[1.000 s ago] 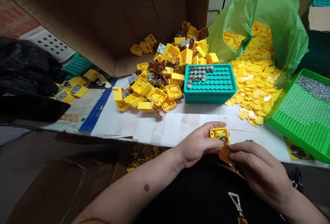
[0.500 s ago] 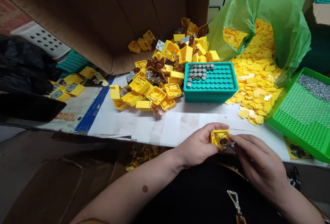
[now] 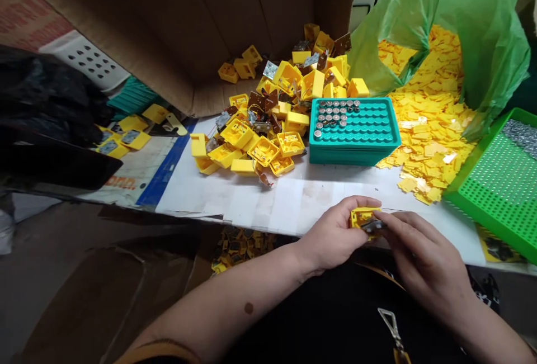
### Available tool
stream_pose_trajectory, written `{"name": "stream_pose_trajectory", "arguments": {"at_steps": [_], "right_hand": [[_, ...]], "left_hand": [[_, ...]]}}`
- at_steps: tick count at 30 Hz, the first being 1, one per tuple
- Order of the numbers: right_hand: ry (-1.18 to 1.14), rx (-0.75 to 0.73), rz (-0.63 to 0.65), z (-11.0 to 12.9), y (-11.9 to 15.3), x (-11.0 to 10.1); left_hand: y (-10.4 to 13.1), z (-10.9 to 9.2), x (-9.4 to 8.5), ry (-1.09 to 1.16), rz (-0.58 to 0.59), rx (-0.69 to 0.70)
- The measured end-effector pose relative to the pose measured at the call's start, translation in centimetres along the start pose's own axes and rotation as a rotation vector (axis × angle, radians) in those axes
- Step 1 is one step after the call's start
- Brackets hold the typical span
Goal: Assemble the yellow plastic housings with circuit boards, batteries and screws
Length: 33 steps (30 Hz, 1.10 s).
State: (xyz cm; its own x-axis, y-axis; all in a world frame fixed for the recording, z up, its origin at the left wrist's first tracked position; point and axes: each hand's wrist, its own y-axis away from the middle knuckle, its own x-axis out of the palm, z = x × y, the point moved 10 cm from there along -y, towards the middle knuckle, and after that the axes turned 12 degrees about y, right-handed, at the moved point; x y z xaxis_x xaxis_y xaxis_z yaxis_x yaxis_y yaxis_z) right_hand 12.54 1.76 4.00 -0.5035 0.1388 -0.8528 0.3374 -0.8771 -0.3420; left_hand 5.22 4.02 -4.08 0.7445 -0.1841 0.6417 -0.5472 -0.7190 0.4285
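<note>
My left hand (image 3: pixel 333 236) holds a small yellow housing (image 3: pixel 359 216) by its sides, open side up, near the table's front edge. The fingers of my right hand (image 3: pixel 419 246) pinch a dark circuit board (image 3: pixel 372 225) with grey parts, tilted over the housing's opening. Beyond my hands stands a teal tray (image 3: pixel 354 154) with small round metal cells in its left part. To its left lies a pile of yellow housings (image 3: pixel 263 151) with wires and brown boards.
Loose yellow flat pieces (image 3: pixel 432 146) spill from a green bag (image 3: pixel 490 45). A green perforated basket (image 3: pixel 495 185) with small metal parts is at the right. Behind the pile stands an open cardboard box (image 3: pixel 251 12). A dark flat object (image 3: pixel 59 157) sits at the left.
The circuit board has tilted and moved over the housing, now covering more of its inside. The whole view has shifted slightly, so the table things appear farther right.
</note>
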Motion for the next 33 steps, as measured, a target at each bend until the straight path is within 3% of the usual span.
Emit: {"name": "stream_pose_trajectory", "arguments": {"at_steps": [9,13,16,22,28,33], "right_hand": [[-0.011,-0.042,0.097,0.2,-0.1,0.7],[0.092,-0.140,0.190,1.2,0.3,1.6],[0.167,-0.171,0.172,1.7,0.2,1.6],[0.094,-0.005,0.000,0.2,-0.4,0.2],[0.194,-0.064,-0.043,0.5,-0.2,0.2],[0.159,-0.055,-0.037,0.5,-0.6,0.2]], "left_hand": [[0.0,0.1,0.1,-0.030,0.108,-0.024],[0.2,0.5,0.4,-0.077,0.164,-0.055],[0.6,0.5,0.8,-0.015,0.191,-0.089],[0.7,0.4,0.3,0.124,0.072,-0.152],[0.4,0.3,-0.3,0.130,-0.023,-0.136],[0.2,0.1,-0.3,0.165,-0.010,-0.119]]}}
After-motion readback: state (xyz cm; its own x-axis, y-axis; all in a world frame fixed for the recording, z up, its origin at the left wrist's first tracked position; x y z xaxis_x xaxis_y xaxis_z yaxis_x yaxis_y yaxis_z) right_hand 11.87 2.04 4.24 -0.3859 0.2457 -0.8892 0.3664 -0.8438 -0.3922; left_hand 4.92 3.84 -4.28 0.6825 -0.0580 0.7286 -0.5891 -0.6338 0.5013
